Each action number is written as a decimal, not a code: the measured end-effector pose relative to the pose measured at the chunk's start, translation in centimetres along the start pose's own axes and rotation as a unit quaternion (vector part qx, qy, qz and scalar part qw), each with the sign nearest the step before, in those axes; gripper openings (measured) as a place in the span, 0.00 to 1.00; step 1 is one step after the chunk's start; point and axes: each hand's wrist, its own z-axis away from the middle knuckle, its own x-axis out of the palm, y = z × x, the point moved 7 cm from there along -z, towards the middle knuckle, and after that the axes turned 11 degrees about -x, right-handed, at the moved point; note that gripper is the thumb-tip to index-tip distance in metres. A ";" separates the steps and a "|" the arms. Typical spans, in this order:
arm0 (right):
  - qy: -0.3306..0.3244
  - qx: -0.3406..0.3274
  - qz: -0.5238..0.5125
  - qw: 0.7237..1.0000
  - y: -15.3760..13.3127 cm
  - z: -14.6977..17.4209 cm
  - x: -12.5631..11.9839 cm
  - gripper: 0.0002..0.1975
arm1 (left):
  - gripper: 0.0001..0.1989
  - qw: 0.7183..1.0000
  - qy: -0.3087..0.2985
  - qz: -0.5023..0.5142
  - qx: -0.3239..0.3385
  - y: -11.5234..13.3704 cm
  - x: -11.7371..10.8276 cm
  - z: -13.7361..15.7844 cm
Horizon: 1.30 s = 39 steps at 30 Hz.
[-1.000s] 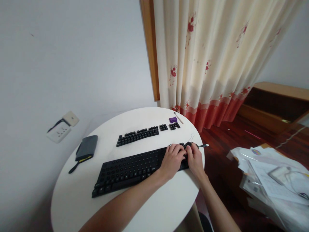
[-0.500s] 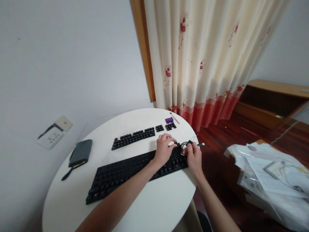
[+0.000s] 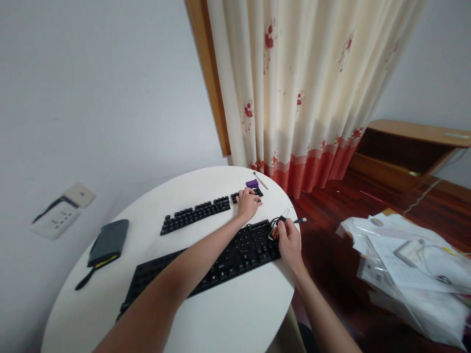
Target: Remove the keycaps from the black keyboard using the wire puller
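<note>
Across the round white counter [image 3: 221,323], a black keyboard [image 3: 235,260] lies beneath the left forearm, its right end beside the right hand [image 3: 290,239], whose thumb and fingers are closed on a small black tool [image 3: 281,219] close to a dark cable [image 3: 274,222]. Beyond the keyboard, the left hand [image 3: 248,203] is partly curled over the right part of a row of loose black keycaps [image 3: 198,212]; whether it grips one cannot be told. Purple cloth [image 3: 252,184] and a slender dark-tipped stick [image 3: 261,181] lie just past it.
</note>
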 end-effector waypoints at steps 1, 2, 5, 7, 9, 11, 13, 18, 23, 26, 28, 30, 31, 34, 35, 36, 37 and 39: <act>0.000 0.002 0.000 1.000 0.0 0.0 0.0 0.16 | 0.06 1.000 0.003 -0.003 0.001 0.0 0.1 -0.1; -0.001 0.003 -0.001 1.000 0.1 0.0 0.0 0.16 | 0.06 1.000 0.007 -0.005 0.001 0.0 0.1 -0.2; -0.004 0.006 -0.002 1.000 0.3 0.0 0.0 0.16 | 0.06 1.000 0.018 -0.005 -0.001 -0.1 0.2 -0.6; -0.007 0.004 0.003 1.000 0.4 0.1 0.0 0.16 | 0.06 1.000 0.025 -0.004 0.002 -0.1 0.2 -0.8; -0.007 0.003 0.008 1.000 0.6 0.1 0.0 0.16 | 0.07 1.000 0.030 -0.006 0.004 -0.1 0.1 -0.9; -0.006 0.003 0.010 1.000 0.7 0.1 0.0 0.16 | 0.08 0.999 0.034 -0.007 0.006 -0.1 0.1 -1.0; -0.007 0.003 0.011 1.000 0.6 0.1 0.0 0.17 | 0.08 0.999 0.040 -0.004 0.008 -0.1 0.0 -1.1; -0.012 0.006 0.002 1.000 0.3 0.0 0.1 0.16 | 0.12 0.999 0.046 -0.006 -0.005 -0.1 -0.2 -1.1; -0.014 0.009 -0.002 1.000 0.3 0.1 0.2 0.16 | 0.15 0.999 0.049 -0.009 -0.011 0.1 -0.4 -1.1; -0.015 0.010 0.004 1.000 0.4 0.1 0.2 0.16 | 0.16 0.998 0.051 -0.013 -0.021 0.0 -0.4 -1.2; -0.017 0.009 0.005 1.000 0.4 0.1 0.2 0.16 | 0.17 0.998 0.051 -0.012 -0.024 -0.1 -0.4 -1.3; -0.019 0.008 0.004 1.000 0.2 0.1 0.2 0.16 | 0.19 0.998 0.053 -0.009 -0.019 -0.1 -0.4 -1.4; -0.020 0.008 0.004 1.000 0.2 0.1 0.2 0.16 | 0.19 0.998 0.054 -0.007 -0.018 -0.1 -0.4 -1.4; -0.019 0.009 -0.003 1.000 0.1 0.1 0.2 0.15 | 0.20 0.998 0.057 -0.008 -0.022 -0.2 -0.4 -1.4; -0.019 0.008 -0.005 1.000 0.1 0.1 0.2 0.15 | 0.20 0.998 0.059 -0.010 -0.025 -0.2 -0.4 -1.4; -0.019 0.008 -0.005 1.000 0.1 0.1 0.2 0.15 | 0.20 0.998 0.061 -0.012 -0.028 -0.3 -0.4 -1.4; -0.020 0.006 -0.005 1.000 0.1 0.1 0.2 0.15 | 0.20 0.997 0.063 -0.015 -0.030 -0.3 -0.4 -1.4; -0.021 0.005 -0.003 1.000 0.0 0.1 0.2 0.15 | 0.20 0.997 0.069 -0.021 -0.033 -0.3 -0.5 -1.4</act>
